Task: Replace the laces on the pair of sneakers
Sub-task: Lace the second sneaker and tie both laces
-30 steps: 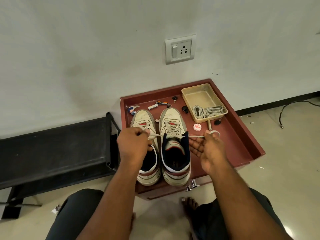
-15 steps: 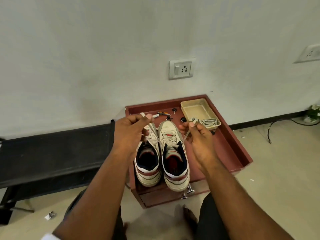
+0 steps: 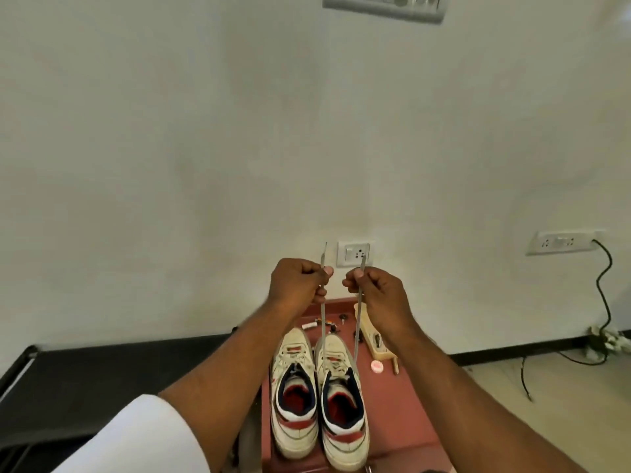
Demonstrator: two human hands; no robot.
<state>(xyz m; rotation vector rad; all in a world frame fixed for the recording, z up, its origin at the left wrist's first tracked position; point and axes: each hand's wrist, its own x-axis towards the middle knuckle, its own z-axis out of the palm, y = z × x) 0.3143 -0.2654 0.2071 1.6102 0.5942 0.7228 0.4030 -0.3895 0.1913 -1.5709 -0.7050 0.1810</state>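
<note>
Two white sneakers with red and navy trim stand side by side, toes to the wall, on a red-brown tray table (image 3: 392, 411): the left sneaker (image 3: 293, 394) and the right sneaker (image 3: 341, 404). Both my hands are raised high above them. My left hand (image 3: 297, 285) pinches one end of a grey-white lace (image 3: 322, 322), and my right hand (image 3: 375, 285) pinches the other end. Both strands run taut and nearly straight down to the right sneaker. The lace tips stick up above my fists.
A beige tray (image 3: 370, 339) lies on the table behind my right forearm, beside a small round red-and-white disc (image 3: 376, 366) and several small items near the wall. A black bench (image 3: 102, 377) stands at the left. Wall sockets (image 3: 353, 254) and a black cable (image 3: 604, 302) lie at right.
Both hands have risen well above the sneakers, pulling the two lace ends up taut. The camera has tilted up toward the wall.
</note>
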